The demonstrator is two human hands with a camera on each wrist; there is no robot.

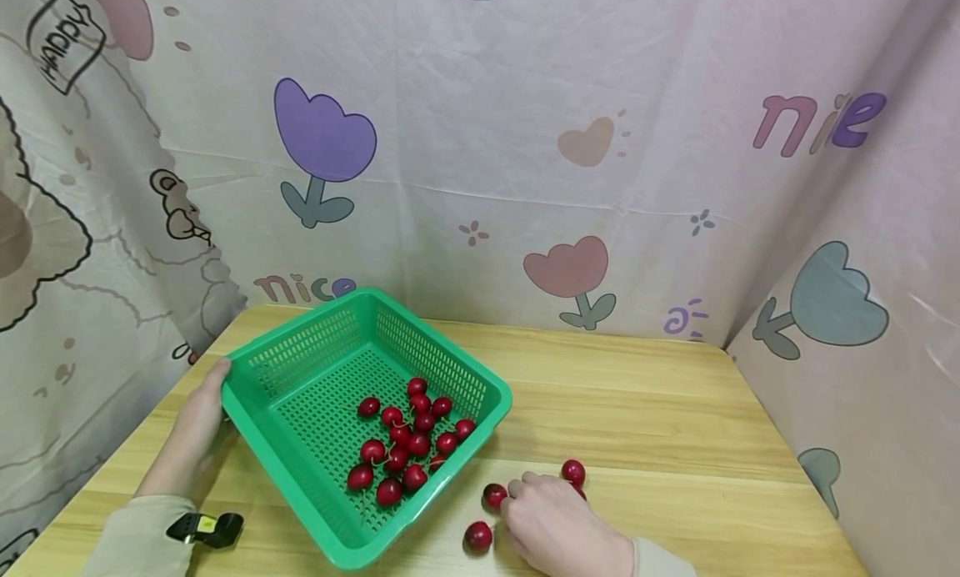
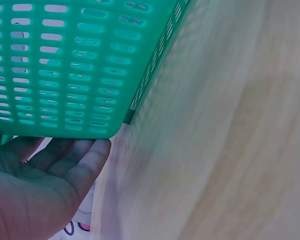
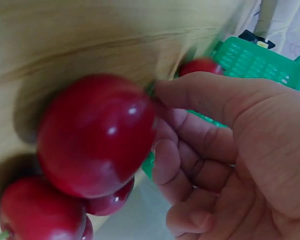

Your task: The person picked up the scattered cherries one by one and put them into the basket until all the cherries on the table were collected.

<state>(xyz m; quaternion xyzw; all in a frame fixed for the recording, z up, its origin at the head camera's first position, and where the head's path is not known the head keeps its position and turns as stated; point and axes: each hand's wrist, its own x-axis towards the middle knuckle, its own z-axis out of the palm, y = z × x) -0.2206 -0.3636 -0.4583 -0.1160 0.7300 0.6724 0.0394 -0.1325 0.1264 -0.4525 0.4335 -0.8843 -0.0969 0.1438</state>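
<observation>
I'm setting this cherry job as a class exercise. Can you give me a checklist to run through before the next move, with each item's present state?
1. Left hand holding the green plastic basket at its left corner: ok.
2. Bare basket floor available for more cherries: ok, towards the far left.
3. Right hand beside the loose cherries: ok.
4. Right fingers gripping a cherry or its stem: cannot tell; the right wrist view shows fingertips close beside one cherry.
5. All cherries inside the basket: not ok; at least four lie on the wood-grain tabletop.
</observation>
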